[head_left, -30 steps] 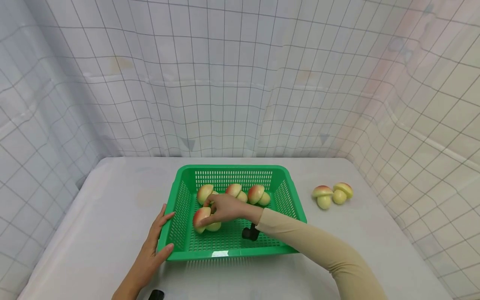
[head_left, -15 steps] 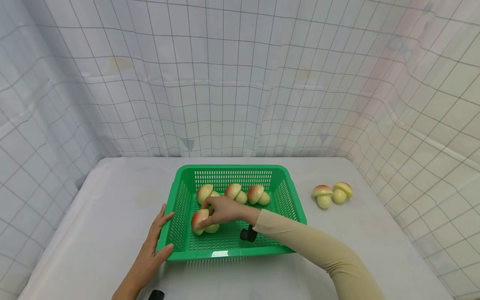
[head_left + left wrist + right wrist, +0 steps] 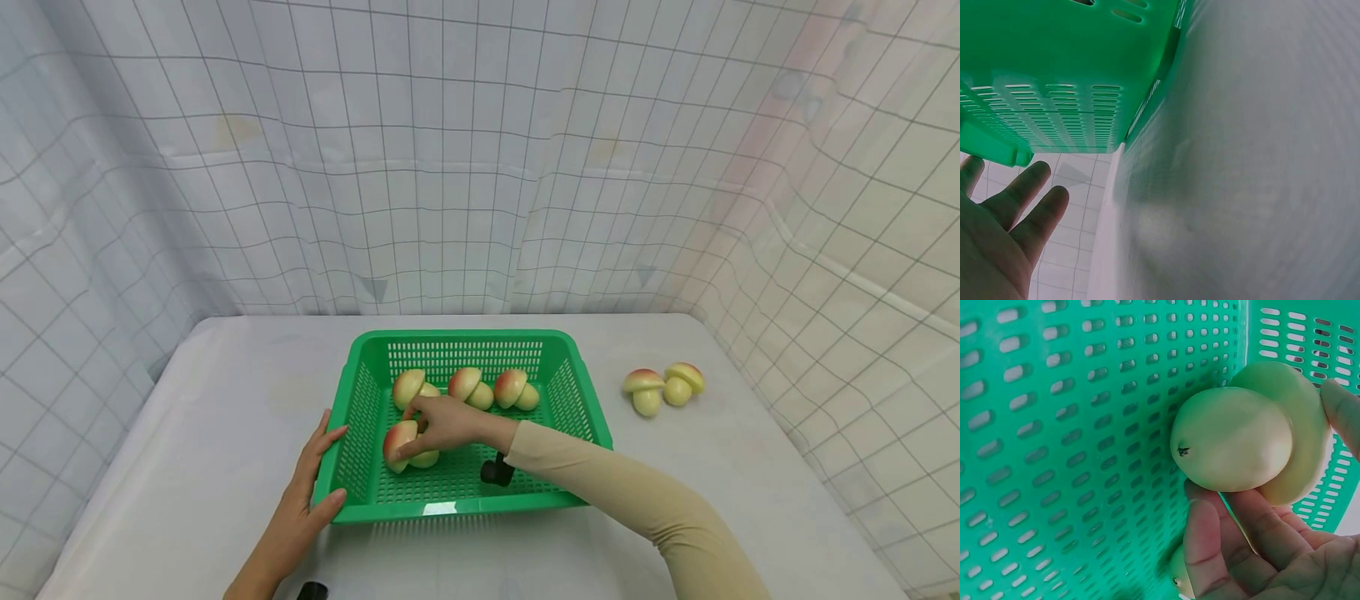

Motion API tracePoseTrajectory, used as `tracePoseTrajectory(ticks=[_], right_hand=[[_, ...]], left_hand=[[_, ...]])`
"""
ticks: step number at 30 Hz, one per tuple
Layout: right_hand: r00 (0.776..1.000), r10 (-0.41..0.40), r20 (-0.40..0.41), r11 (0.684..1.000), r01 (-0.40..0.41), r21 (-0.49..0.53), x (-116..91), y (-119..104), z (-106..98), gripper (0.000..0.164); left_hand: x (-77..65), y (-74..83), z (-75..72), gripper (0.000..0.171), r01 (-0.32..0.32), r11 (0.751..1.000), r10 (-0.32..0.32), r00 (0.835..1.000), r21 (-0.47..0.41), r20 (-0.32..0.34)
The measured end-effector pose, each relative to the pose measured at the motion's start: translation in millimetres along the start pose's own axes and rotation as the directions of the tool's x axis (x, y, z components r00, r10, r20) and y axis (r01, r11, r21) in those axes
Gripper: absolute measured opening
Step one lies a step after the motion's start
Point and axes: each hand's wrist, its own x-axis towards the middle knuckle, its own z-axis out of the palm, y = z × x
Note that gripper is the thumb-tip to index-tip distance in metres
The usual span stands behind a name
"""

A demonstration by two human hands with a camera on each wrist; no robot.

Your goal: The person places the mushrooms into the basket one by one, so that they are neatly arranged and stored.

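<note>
A green plastic basket [image 3: 472,505] stands on the white table. In its front left part my right hand [image 3: 448,423] holds a mushroom [image 3: 400,440] with a red-and-yellow cap and pale stem, thumb on one side and fingers on the other. In the right wrist view the held mushroom [image 3: 1229,440] lies close to the perforated floor, its stem end toward the camera. My left hand [image 3: 303,500] rests at the basket's left rim, fingers spread and fairly straight. The left wrist view shows this hand [image 3: 997,231] beside the outer wall [image 3: 1066,119].
Along the back of the basket lie three more mushrooms: left [image 3: 409,388], middle [image 3: 467,383] and right [image 3: 512,388]. Two others, a left one [image 3: 644,392] and a right one [image 3: 681,383], lie on the table right of the basket. A gridded white curtain [image 3: 450,167] surrounds the table.
My right hand has shifted slightly left with the mushroom, then stayed nearly still. The left hand and basket have not visibly moved.
</note>
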Motion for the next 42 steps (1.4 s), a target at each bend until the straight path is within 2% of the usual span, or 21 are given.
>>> tracePoseTrajectory(ticks=[8, 19, 27, 29, 35, 38, 42], right_hand=[[1.0, 0.001, 0.007, 1.0, -0.001, 0.011, 0, 3, 1, 0.045], [1.0, 0.03, 0.004, 1.0, -0.03, 0.004, -2, 5, 1, 0.043], [0.997, 0.073, 0.015, 0.997, -0.074, 0.03, -6, 2, -3, 0.063], [0.997, 0.071, 0.017, 0.997, -0.071, 0.018, -8, 1, -5, 0.063], [0.997, 0.069, 0.038, 0.997, -0.068, -0.048, -18, -4, -18, 0.061], [0.997, 0.063, 0.046, 0.992, -0.058, -0.114, -28, -7, -31, 0.059], [0.999, 0.045, 0.02, 0.99, -0.042, -0.135, -46, -10, -52, 0.051]], left_hand=[[-0.4, -0.7, 0.4, 0.069, 0.022, 1.0, -0.022, 1.0, 0.005, 0.006], [0.2, -4.5, 1.3, 0.069, 0.0, 1.0, 0.0, 1.0, -0.004, 0.015], [1.2, -3.8, 1.4, 0.068, -0.004, 1.0, 0.004, 1.0, -0.005, 0.016], [1.1, -2.9, 1.2, 0.068, 0.002, 1.0, -0.002, 1.0, 0.0, 0.014], [0.2, -2.7, 1.2, 0.068, -0.005, 1.0, 0.005, 1.0, -0.003, 0.009], [0.3, -3.1, 1.1, 0.068, -0.006, 1.0, 0.006, 1.0, -0.003, 0.009], [0.2, -3.0, -0.1, 0.068, -0.002, 1.0, 0.002, 1.0, 0.008, 0.002]])
